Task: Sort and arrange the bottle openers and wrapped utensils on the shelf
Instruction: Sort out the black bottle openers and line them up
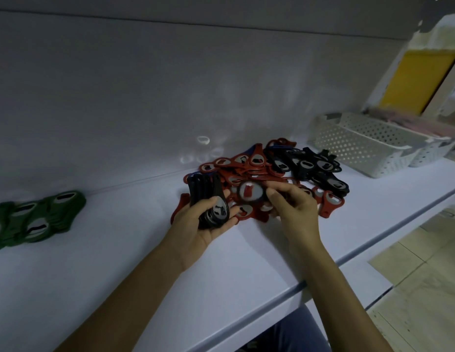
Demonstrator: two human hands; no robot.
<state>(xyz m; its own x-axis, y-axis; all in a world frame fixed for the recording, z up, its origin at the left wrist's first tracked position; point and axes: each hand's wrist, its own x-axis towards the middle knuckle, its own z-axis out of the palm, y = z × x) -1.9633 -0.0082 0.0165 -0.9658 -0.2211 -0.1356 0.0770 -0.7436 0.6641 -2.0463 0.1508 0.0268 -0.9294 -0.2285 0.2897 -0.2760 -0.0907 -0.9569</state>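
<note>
A mixed pile of red bottle openers [246,171] and black bottle openers [315,168] lies on the white shelf [119,250] at centre right. My left hand [203,224] grips a stack of black bottle openers [213,199], their handles pointing away from me. My right hand [292,209] pinches a bottle opener [249,191] with a round metal head, at the front of the pile. Green bottle openers [35,219] lie grouped at the far left of the shelf.
Two white perforated baskets [361,143] stand at the right end of the shelf, with pink wrapped items [411,120] in the far one. A yellow packet [419,77] leans behind them. The shelf's front edge runs diagonally; tiled floor [424,275] lies below right.
</note>
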